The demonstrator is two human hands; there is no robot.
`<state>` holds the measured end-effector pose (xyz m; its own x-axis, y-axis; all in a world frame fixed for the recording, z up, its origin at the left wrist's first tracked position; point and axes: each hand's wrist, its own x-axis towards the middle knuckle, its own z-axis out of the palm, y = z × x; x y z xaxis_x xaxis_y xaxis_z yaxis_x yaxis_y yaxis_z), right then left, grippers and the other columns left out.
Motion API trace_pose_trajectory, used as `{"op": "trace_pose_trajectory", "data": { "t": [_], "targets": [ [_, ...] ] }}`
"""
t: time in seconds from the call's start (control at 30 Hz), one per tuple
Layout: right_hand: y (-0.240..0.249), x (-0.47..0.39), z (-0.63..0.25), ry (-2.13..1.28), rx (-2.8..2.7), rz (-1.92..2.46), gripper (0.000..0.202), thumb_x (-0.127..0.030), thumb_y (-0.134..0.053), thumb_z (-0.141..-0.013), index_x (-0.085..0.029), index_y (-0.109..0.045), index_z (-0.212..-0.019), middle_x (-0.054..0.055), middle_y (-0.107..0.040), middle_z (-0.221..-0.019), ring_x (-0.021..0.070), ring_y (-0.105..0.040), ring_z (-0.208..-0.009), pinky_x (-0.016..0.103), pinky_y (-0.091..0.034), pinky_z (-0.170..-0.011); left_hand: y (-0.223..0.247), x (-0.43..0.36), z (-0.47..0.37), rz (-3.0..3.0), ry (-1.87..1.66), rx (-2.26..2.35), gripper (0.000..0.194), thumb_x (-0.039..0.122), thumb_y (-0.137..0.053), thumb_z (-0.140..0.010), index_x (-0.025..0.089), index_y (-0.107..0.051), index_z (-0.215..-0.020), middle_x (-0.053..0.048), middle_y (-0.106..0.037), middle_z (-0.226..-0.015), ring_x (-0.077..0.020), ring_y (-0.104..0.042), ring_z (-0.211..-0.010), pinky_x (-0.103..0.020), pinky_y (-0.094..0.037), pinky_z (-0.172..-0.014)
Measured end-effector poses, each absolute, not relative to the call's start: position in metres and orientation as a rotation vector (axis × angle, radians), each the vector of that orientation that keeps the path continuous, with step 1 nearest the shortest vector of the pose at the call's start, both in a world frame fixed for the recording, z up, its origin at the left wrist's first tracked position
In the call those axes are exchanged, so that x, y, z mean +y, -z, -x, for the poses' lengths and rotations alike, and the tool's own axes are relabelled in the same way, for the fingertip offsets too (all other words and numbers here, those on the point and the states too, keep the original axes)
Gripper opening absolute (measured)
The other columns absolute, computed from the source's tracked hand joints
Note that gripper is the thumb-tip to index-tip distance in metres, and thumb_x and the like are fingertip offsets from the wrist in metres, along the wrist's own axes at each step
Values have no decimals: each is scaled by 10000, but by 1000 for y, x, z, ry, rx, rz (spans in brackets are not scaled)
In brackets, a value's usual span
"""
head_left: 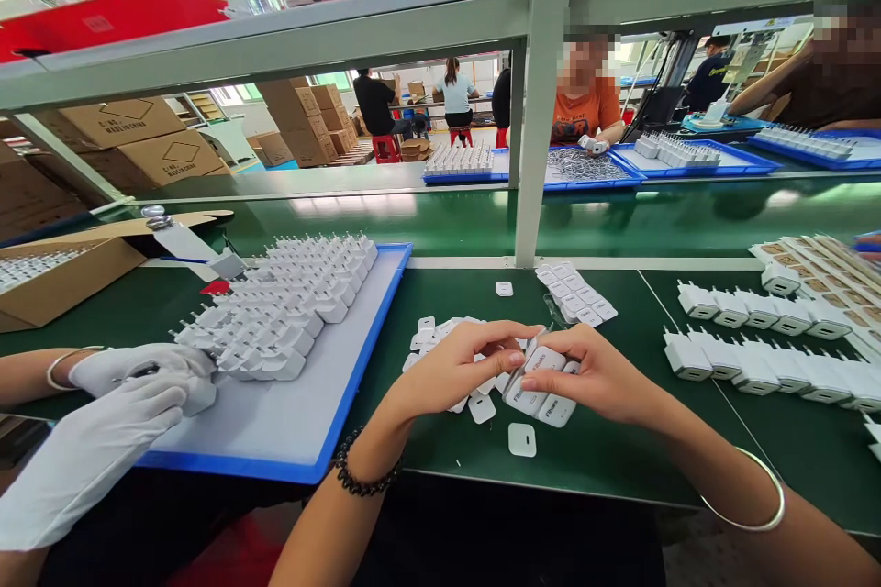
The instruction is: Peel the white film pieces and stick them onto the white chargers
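My right hand grips a sheet of white rounded-square covers with printed lettering, tilted above the green table. My left hand pinches at the upper left edge of the same sheet, thumb and fingers close together. Loose white covers lie in a pile beneath and beside my left hand. One single cover rests near the table's front edge, and another lies farther back. Behind my hands lies a further sheet of covers.
At left, a co-worker's gloved hands work beside a blue-edged tray of white plug housings. Rows of plug housings stand at right. A metal post rises behind the table; people and trays are beyond.
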<state>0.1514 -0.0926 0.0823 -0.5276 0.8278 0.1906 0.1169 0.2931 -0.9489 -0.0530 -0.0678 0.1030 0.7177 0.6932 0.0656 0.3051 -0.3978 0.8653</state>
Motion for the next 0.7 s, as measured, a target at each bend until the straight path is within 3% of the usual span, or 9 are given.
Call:
{"op": "trace_pose_trajectory", "data": {
  "t": [0.17,0.33,0.47,0.6,0.7],
  "targets": [
    [-82,-93,-150,-1301,-1855,816,257,-312,-692,-834,-145,-603,-660,-40,-511,-563,94,-420,-556,229,-328,-523,-95,-63,55,-1927,-547,719,368,361,-531,-927,226,-612,-1260,-18,-626,-839,-140,-517,-734,-250,-422,-674],
    [-81,-93,-150,-1260,-1884,822,262,-285,-683,-832,-149,-577,-635,-45,-482,-558,94,-409,-558,230,-320,-522,-93,-61,55,-1888,-575,704,344,348,-580,-893,215,-647,-1203,-22,-637,-828,-137,-530,-728,-249,-438,-687],
    [-78,-93,-150,-1204,-1940,859,281,-284,-665,-838,-154,-543,-620,-60,-421,-546,82,-354,-530,235,-272,-494,-102,-69,52,-1963,-533,739,364,249,-546,-880,206,-606,-1236,-10,-654,-791,-144,-580,-746,-247,-450,-705],
    [-76,-91,-149,-1191,-1960,887,287,-260,-618,-850,-155,-515,-603,-60,-385,-552,83,-324,-542,236,-247,-493,-108,-80,44,-2139,-445,914,440,142,-518,-809,225,-575,-1237,40,-631,-694,-122,-529,-619,-231,-401,-613],
    [-78,-90,-149,-1273,-1896,889,277,-283,-636,-834,-150,-531,-614,-48,-436,-560,90,-375,-547,230,-290,-504,-104,-83,38,-2182,-516,1039,396,133,-484,-819,223,-615,-1182,51,-560,-632,-121,-505,-592,-227,-360,-565]
  ]
}}
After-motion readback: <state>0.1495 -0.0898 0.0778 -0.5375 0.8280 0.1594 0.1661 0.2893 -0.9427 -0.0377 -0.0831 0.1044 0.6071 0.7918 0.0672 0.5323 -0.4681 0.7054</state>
